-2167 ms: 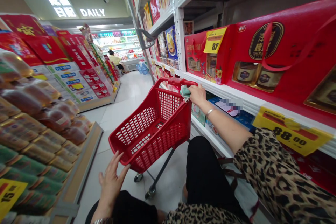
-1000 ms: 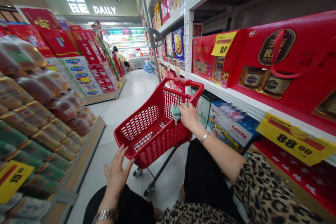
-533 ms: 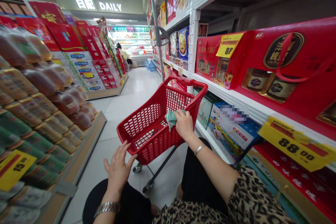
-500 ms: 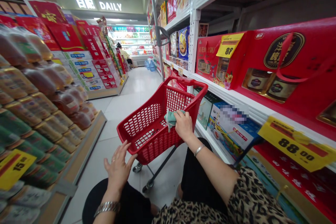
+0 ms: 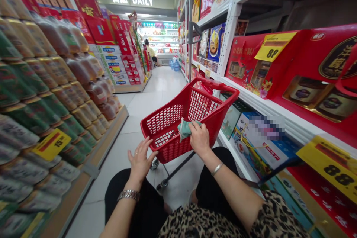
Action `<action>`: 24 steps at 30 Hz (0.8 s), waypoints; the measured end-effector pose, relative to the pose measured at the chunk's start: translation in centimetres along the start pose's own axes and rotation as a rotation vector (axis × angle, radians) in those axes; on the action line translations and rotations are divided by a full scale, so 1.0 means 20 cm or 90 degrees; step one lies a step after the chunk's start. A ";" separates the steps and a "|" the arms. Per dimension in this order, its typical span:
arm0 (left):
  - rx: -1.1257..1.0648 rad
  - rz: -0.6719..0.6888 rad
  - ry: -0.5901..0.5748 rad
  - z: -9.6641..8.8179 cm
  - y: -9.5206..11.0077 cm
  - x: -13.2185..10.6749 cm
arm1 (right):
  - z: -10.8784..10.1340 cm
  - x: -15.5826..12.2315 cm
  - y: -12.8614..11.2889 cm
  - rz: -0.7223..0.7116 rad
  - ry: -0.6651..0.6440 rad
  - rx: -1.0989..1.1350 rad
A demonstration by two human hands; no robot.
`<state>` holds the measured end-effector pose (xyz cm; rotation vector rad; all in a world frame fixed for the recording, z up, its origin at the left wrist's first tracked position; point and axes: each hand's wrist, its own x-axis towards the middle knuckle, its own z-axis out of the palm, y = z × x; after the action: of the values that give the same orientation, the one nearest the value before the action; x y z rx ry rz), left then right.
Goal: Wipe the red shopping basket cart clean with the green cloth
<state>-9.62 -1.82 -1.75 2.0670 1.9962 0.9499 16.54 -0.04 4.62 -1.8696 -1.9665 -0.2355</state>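
A red plastic shopping cart (image 5: 170, 152) with lattice walls stands before me in the aisle, on grey legs with casters. My right hand (image 5: 199, 138) is closed on a green cleaning cloth (image 5: 185, 128) at the upper edge of the cart's near side. Part of the cloth is hidden under the fingers. At the cart's left front corner, my left hand (image 5: 142, 158) has its fingers spread, with the fingertips at the rim; whether they touch it I cannot tell. It holds nothing.
Close on the right runs a white shelf (image 5: 245, 100) with red gift boxes (image 5: 251, 63) and price tags. Stacked cans (image 5: 41, 100) rise on a low platform at left. Down the aisle are blue water jugs (image 5: 175, 64) and a person (image 5: 150, 52) near the chiller.
My view has turned left, so the scene sits further right. The right hand keeps the cloth at the cart's near side, and the left hand stays spread near the corner.
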 end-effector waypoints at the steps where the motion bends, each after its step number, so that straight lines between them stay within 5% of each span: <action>1: 0.003 -0.002 -0.008 0.00 0.00 0.00 | 0.00 -0.01 -0.01 -0.006 -0.001 0.004; 24: 0.015 0.018 -0.155 -0.07 -0.12 0.00 | 0.09 -0.16 -0.34 -0.193 0.020 0.028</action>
<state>-12.39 -1.95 -1.82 2.1122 1.8668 0.6440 9.65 -2.80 2.74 -1.5247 -2.2091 -0.3043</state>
